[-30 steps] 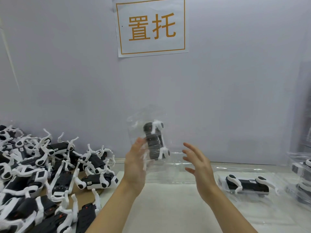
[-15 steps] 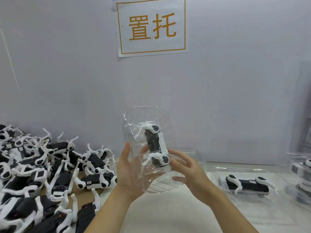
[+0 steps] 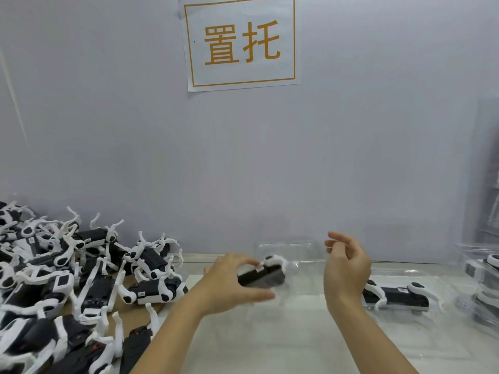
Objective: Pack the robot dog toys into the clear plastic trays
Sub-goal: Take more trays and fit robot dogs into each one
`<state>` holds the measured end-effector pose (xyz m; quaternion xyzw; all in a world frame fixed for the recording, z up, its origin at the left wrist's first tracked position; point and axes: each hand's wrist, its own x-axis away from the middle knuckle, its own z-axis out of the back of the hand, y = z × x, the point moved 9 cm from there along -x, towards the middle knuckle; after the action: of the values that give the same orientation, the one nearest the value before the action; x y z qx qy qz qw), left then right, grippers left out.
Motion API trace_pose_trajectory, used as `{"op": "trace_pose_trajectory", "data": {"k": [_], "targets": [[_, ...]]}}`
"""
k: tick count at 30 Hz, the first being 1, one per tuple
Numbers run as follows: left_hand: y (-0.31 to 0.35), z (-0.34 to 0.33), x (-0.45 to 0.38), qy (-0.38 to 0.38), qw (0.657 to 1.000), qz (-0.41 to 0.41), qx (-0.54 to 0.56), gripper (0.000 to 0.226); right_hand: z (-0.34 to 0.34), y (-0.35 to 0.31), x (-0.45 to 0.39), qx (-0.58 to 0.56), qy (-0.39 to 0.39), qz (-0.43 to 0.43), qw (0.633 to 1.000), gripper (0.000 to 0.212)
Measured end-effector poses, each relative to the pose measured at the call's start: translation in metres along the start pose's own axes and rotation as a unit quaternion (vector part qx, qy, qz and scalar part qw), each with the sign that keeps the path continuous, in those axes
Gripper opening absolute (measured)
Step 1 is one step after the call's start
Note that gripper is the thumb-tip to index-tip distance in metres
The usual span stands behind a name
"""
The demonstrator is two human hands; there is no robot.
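Clear plastic tray (image 3: 291, 268), blurred, sits low over the table (image 3: 270, 346) with a black-and-white toy dog (image 3: 263, 275) in it; the left hand (image 3: 232, 282) grips the tray's near end, fingers curled over the dog. Right of that grip, the right hand (image 3: 347, 268) hangs loosely curled, holding nothing. Beyond it lies another packed tray (image 3: 399, 292); left of the grip, a heap of loose dogs (image 3: 67, 279)

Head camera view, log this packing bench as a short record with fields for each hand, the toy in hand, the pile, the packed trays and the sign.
left hand: grips black-and-white robot dog toy in clear plastic tray, low over bench
right hand: raised beside it, fingers loosely curled, holding nothing
pile of unpacked toys: left side of bench
packed tray: right of hands, one toy inside
stacked trays: far right edge
sign: white paper, orange characters, on wall
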<state>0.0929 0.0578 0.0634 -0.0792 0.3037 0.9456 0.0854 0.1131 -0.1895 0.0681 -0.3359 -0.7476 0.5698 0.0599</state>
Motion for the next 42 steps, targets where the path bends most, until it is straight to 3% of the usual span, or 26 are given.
{"op": "trace_pose_trajectory", "data": {"k": [2,5,8,10,11,13,15,17,19,22,27,35,39,42], "targets": [[-0.001,-0.021,-0.001,-0.044,0.992,-0.012,-0.114,0.089,-0.001,0.0,0.0,0.011,-0.002,0.006,1.0,0.032],[0.009,-0.039,0.0,-0.054,0.992,-0.047,-0.102,0.09,-0.007,-0.001,0.004,0.033,-0.025,0.02,0.999,0.034],[0.012,-0.008,-0.003,0.12,0.992,-0.029,0.013,0.055,-0.011,-0.005,0.007,0.045,-0.041,0.037,0.997,0.035],[-0.002,0.024,0.005,0.266,0.961,0.065,-0.043,0.037,-0.014,-0.008,0.009,0.054,-0.051,0.049,0.996,0.035],[-0.012,0.033,0.01,0.297,0.942,0.127,-0.088,0.034,-0.016,-0.01,0.011,0.058,-0.057,0.056,0.995,0.035],[-0.031,0.033,0.014,0.263,0.932,0.222,-0.113,0.036,-0.02,-0.011,0.015,0.068,-0.073,0.071,0.993,0.036],[-0.041,0.021,0.013,0.218,0.941,0.244,-0.089,0.038,-0.027,-0.013,0.02,0.075,-0.092,0.09,0.989,0.037],[-0.039,0.014,0.01,0.209,0.95,0.229,-0.03,0.037,-0.033,-0.016,0.025,0.08,-0.111,0.111,0.984,0.038],[-0.032,0.005,0.004,0.193,0.957,0.192,0.103,0.034,-0.039,-0.02,0.029,0.088,-0.13,0.134,0.978,0.04],[-0.021,-0.011,-0.003,0.125,0.941,0.158,0.271,0.026,-0.048,-0.028,0.036,0.101,-0.159,0.177,0.966,0.04],[-0.03,-0.02,-0.003,0.077,0.913,0.165,0.364,0.03,-0.073,-0.039,0.064,0.096,-0.239,0.214,0.942,0.031],[-0.034,-0.031,-0.003,0.046,0.873,0.139,0.466,0.051,-0.119,-0.003,0.127,0.176,-0.473,0.11,0.856,0.032],[-0.059,-0.034,0.0,0.077,0.85,0.181,0.489,0.053,-0.12,0.011,0.135,0.211,-0.492,0.062,0.843,0.037],[-0.066,-0.038,0.001,0.079,0.859,0.193,0.467,0.046,-0.118,0.011,0.129,0.237,-0.467,0.064,0.849,0.042]]}}
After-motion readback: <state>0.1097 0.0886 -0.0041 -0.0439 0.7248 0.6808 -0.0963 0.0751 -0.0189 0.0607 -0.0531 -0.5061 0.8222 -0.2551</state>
